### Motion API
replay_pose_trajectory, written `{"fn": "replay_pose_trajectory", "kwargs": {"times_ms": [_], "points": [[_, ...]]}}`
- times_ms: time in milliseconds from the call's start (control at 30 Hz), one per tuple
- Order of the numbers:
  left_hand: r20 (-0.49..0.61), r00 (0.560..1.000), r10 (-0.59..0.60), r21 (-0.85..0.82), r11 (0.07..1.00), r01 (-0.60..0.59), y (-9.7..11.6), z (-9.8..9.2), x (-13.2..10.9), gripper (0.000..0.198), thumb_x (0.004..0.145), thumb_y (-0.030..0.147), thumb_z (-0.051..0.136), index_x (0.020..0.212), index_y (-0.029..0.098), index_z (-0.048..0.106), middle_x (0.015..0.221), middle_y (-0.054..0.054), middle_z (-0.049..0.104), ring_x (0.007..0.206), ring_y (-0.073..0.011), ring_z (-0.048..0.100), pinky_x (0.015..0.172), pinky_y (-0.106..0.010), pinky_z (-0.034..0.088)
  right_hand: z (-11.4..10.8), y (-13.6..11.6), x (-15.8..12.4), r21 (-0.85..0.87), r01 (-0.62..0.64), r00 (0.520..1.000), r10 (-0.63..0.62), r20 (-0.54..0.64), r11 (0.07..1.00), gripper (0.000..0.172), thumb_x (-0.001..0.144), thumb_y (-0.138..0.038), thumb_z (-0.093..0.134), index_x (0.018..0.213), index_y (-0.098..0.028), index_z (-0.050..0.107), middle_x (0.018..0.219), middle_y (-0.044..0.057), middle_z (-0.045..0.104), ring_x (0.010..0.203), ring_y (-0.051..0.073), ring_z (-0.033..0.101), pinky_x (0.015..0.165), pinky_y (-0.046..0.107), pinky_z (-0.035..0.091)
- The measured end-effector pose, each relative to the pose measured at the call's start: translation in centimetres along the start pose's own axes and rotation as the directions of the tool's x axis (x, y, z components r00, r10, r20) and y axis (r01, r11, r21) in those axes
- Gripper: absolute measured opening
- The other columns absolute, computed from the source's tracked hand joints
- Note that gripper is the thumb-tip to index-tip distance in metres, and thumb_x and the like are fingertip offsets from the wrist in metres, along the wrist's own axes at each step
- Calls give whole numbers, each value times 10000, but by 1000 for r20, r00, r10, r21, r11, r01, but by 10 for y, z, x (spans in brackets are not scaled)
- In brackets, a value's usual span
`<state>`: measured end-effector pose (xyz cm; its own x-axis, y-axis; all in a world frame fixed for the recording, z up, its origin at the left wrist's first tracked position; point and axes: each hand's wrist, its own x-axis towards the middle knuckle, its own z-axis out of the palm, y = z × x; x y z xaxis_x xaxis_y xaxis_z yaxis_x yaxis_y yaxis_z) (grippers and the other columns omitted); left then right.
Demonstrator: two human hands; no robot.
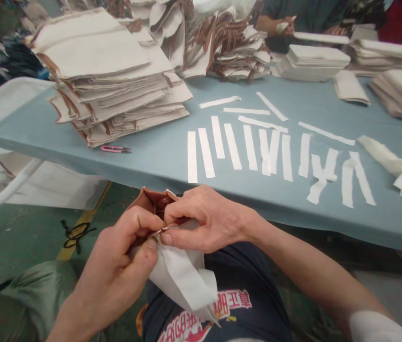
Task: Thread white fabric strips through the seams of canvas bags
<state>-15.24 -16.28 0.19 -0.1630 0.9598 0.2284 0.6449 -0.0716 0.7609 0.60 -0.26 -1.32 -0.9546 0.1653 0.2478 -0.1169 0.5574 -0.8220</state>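
Observation:
My left hand (122, 261) and my right hand (204, 221) are close together in front of the table edge. Both pinch the upper edge of a white and brown fabric piece (147, 199), its brown side showing above my fingers. A white strip of cloth or tape (194, 282) hangs in a loop below the pinched edge, over my lap. Fingers cover the exact spot where strip and fabric meet. Nearest on the blue-grey table (151, 166) lie several loose white strips (193, 156), some upright in a row, others slanted.
A tall stack of similar fabric pieces (94, 52) stands at the back left, with pink thread snips (115, 149) before it. More bundles (236, 52) and folded white stacks (315, 61) line the back. Across the table a person's hand (286, 26) shows. A crumpled strip (386, 156) lies right.

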Motion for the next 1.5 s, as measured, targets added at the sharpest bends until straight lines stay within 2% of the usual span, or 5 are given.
{"fn": "replay_pose_trajectory", "kwargs": {"times_ms": [200, 533, 867, 1067, 1500], "points": [[-165, 914, 371, 49, 929, -368, -30, 15, -1, 273, 901, 26, 547, 1042, 236, 652, 829, 39, 750, 668, -124, 745, 647, -216, 589, 8, 4, 1, 272, -78, 997, 78, 11, 959, 357, 920, -374, 698, 671, -209, 502, 600, -91, 369, 555, 79, 349, 564, 257, 256], [-211, 875, 436, 53, 899, -435, -41, 38, 1, 216, 955, 86, 521, 963, 242, 670, 840, -22, 753, 604, -143, 640, 555, -280, 502, 27, 3, -9, 861, -302, 936, 297, 187, 408, 587, 872, -649, 834, 676, -220, 485, 613, -85, 400, 544, 81, 295, 480, 259, 211], [30, 977, 213, 44, 976, -214, -18, 2, -3, 250, 1104, 384, 499, 1223, 257, 678, 982, -16, 771, 791, -185, 737, 708, -290, 573, -16, -14, -27, 195, 39, 999, -38, -11, 980, 211, 1084, -239, 590, 908, -164, 679, 726, -49, 600, 632, 87, 496, 649, 243, 385], [466, 881, 83, -148, 989, -15, 10, -20, 25, 497, 1155, 409, 333, 719, 229, 491, 636, 53, 494, 538, -113, 478, 512, -234, 412, -13, -24, -31, -316, 167, 982, -187, -33, 934, 459, 1194, -431, 432, 904, -182, 685, 815, 15, 776, 712, 135, 638, 652, 290, 410], [297, 872, 390, 2, 913, -409, -11, -20, 3, 168, 1123, 339, 606, 989, 262, 672, 691, 58, 724, 517, -118, 656, 517, -249, 455, -3, -23, -44, -386, 211, 972, -233, -10, 898, 328, 1154, -289, 492, 958, -175, 729, 773, 14, 745, 682, 157, 596, 637, 322, 400]]}}
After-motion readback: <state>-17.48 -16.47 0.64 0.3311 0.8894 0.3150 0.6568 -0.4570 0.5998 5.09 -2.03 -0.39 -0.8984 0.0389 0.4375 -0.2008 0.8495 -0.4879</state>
